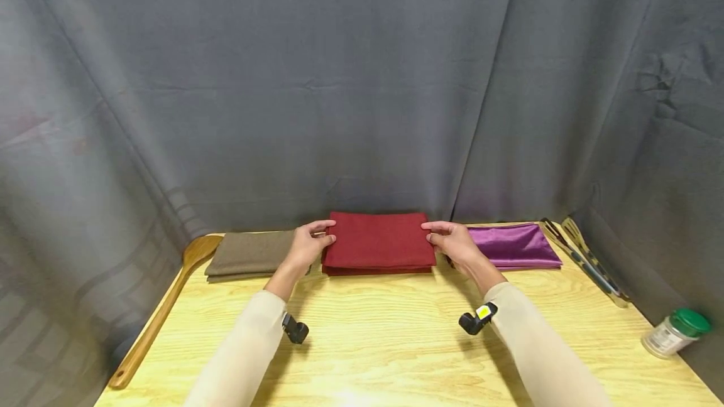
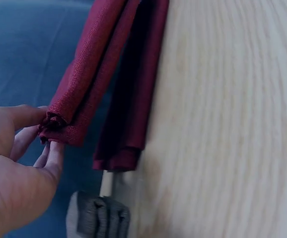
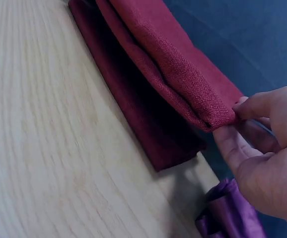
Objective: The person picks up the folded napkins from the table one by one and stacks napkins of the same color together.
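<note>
A folded red cloth (image 1: pixel 381 237) is pinched at its two short ends, the left hand (image 1: pixel 307 244) on one end and the right hand (image 1: pixel 455 244) on the other. Both wrist views show it raised, with a gap of shadow beneath. Under it, a second folded cloth, dark red (image 3: pixel 128 106), lies on the table near the back edge. The left thumb and fingers (image 2: pixel 54 156) grip the upper cloth's layered corner from above and below. At the opposite corner, the right fingers (image 3: pixel 225 141) do the same.
A folded brown cloth (image 1: pixel 249 253) lies left of the red ones, beside a long wooden spoon (image 1: pixel 155 316). To the right are a folded purple cloth (image 1: pixel 511 245), slotted utensils (image 1: pixel 588 259) and a green-lidded jar (image 1: pixel 667 339). Grey curtains (image 1: pixel 362 93) enclose the wooden table (image 1: pixel 367 338).
</note>
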### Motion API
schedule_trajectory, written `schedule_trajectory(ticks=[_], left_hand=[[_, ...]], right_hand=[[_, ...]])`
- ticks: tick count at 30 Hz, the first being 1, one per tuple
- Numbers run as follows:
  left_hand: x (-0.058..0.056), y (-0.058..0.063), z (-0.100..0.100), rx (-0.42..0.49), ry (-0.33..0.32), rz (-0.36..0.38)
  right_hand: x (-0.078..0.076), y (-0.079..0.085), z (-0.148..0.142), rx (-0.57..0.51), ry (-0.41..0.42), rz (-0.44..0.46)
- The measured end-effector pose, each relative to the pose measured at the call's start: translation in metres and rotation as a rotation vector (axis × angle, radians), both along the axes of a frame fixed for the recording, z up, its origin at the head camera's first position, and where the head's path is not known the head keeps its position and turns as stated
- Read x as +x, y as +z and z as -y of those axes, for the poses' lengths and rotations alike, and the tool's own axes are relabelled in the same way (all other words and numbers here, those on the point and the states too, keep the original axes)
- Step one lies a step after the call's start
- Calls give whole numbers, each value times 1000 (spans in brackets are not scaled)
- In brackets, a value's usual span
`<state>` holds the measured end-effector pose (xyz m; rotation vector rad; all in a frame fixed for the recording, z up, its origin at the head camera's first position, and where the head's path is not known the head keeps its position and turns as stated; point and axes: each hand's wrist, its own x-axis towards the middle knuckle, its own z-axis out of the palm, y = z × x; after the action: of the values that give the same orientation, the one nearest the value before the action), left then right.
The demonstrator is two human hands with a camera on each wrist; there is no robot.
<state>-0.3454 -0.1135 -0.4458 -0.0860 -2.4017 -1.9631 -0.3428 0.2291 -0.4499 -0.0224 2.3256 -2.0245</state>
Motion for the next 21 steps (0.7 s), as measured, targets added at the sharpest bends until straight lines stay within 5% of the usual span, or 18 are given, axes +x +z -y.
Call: schedule_trajectory(ticks=[13, 21], left_hand=[[-9, -24, 2, -95, 15, 31], [-10, -27, 3, -147, -10, 63]], right_hand=[[-13, -18, 8, 19, -11, 20], [-15, -23, 12, 46, -31, 28]])
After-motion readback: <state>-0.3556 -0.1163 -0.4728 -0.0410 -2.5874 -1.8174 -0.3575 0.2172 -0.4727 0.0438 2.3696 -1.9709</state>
